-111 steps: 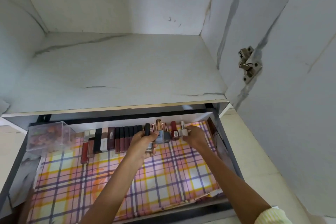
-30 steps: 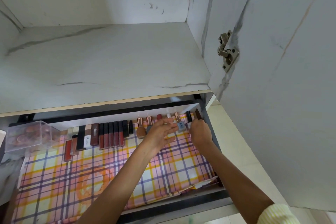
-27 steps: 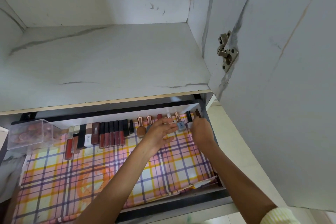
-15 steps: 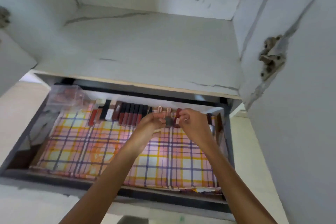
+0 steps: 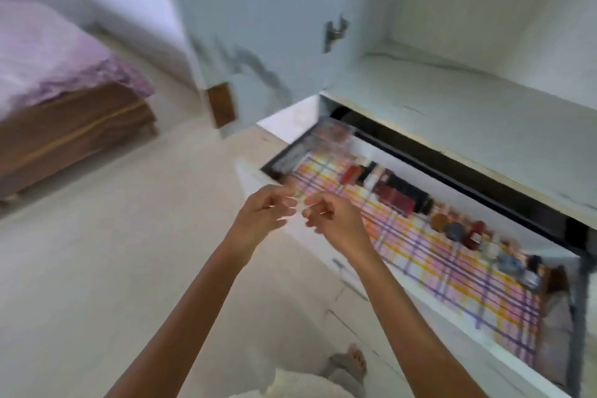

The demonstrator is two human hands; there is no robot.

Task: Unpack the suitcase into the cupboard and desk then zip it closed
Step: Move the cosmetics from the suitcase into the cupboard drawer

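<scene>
**Fig.** Left hand [image 5: 261, 216] and right hand [image 5: 336, 223] hover at the front left corner of the open drawer [image 5: 355, 271], fingers loosely curled and holding nothing visible. Lipstick tubes [image 5: 395, 195] and small cosmetic bottles [image 5: 475, 236] line the drawer's back edge on a glossy plaid liner [image 5: 452, 278]. A clear plastic box [image 5: 326, 139] sits in the back left corner. The suitcase is out of view. Risk: a knock against the jutting drawer would likely topple the slim, hard bottles.

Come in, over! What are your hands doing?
Left hand, right hand empty, loosely curled. Drawer open, cosmetics lined along its back. Suitcase not in view.
</scene>
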